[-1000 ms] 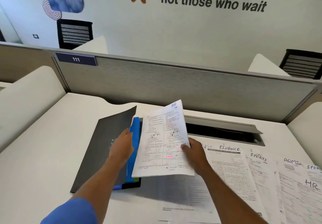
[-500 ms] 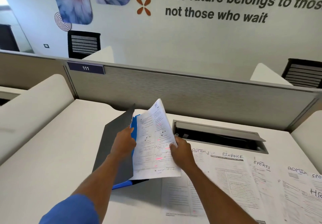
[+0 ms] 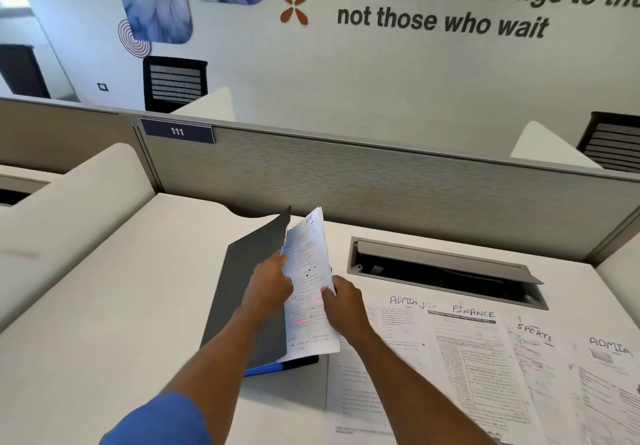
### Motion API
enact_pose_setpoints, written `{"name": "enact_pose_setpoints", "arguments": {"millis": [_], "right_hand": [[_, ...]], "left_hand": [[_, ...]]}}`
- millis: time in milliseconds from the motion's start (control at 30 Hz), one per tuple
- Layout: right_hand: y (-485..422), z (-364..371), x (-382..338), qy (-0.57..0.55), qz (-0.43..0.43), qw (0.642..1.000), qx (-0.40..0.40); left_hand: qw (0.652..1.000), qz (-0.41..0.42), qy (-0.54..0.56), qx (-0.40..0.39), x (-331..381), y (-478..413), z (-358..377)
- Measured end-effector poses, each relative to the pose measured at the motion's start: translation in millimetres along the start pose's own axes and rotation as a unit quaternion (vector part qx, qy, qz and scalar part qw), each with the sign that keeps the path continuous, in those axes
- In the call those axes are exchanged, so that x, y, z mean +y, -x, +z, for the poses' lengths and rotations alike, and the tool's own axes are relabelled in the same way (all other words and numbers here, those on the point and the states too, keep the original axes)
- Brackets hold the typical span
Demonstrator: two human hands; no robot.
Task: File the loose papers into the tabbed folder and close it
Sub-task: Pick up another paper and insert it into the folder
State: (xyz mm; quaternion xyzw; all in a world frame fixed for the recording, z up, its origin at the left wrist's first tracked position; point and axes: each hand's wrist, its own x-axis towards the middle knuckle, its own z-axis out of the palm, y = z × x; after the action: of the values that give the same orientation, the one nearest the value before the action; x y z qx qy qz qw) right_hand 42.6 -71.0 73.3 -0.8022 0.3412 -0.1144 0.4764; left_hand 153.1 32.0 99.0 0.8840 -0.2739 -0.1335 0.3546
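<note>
My right hand [image 3: 343,302] pinches the HR sheet [image 3: 308,292] upright over the folder [image 3: 249,288], open mid-tabletop. The fingers of my left hand [image 3: 268,283] are hidden, probably parting dividers [image 3: 261,369]. I'd slide its bottom edge squarely down, avoiding creases.

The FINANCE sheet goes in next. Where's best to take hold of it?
Pinch the far top edge of the FINANCE sheet, coming from the cable hatch side: it lies flat, other sheets crowd both long sides, and that edge looks free.
</note>
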Motion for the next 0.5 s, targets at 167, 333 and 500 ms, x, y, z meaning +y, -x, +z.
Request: {"name": "enact_pose_setpoints", "arguments": {"millis": [167, 333, 500], "right_hand": [[-4, 20, -1, -0.018, 0.014, 0.998, -0.053], [-7, 27, 3, -0.005, 0.021, 1.0, -0.02], [-7, 39, 4, 0.005, 0.015, 1.0, -0.002]], "left_hand": [[1.0, 0.0, -0.006, 0.003, 2, -1, 8], [1.0, 0.002, 0.002, -0.004, -1, -3, 10], [1.0, -0.001, -0.001, 0.0, -4, -7, 13]]}}
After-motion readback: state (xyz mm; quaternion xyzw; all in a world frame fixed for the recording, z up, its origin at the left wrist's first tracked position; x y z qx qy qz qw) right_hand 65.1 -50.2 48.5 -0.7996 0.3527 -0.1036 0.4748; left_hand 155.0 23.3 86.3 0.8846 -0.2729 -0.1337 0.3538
